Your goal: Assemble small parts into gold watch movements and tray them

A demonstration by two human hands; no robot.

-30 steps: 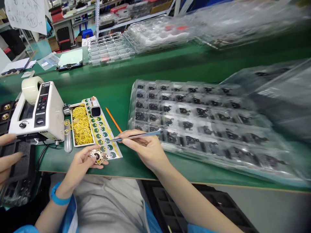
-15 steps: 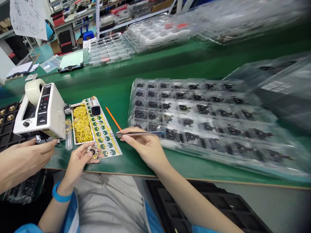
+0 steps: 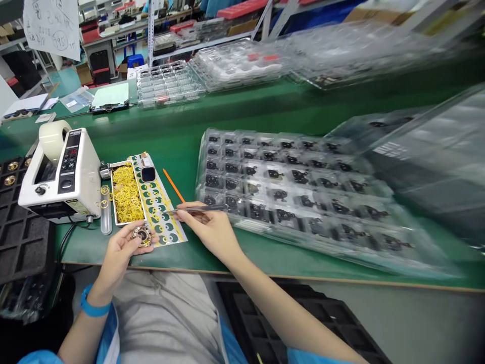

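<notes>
Two bare hands over a green workbench (image 3: 273, 260), viewed from above. Left hand (image 3: 120, 258), lower centre-left: cupped, with the thumb and curled fingers closed around a small round gold-rimmed disc (image 3: 143, 235) that has a dark centre. Right hand (image 3: 212, 237): thumb and fingers pinch slender metal tweezers (image 3: 200, 208), the tips apparently together, pointing left, near the disc but not touching it. Just beyond the disc: a printed yellow-and-green sheet (image 3: 157, 207), a metal tray of yellow rings (image 3: 127, 192) and a clear tube (image 3: 106, 215). Far left: a black foam tray (image 3: 22, 242) and a white tape dispenser (image 3: 60, 174). Right of the sheet: an orange stick (image 3: 173, 185). Farther right: a clear blister tray of dark parts (image 3: 288, 192).
</notes>
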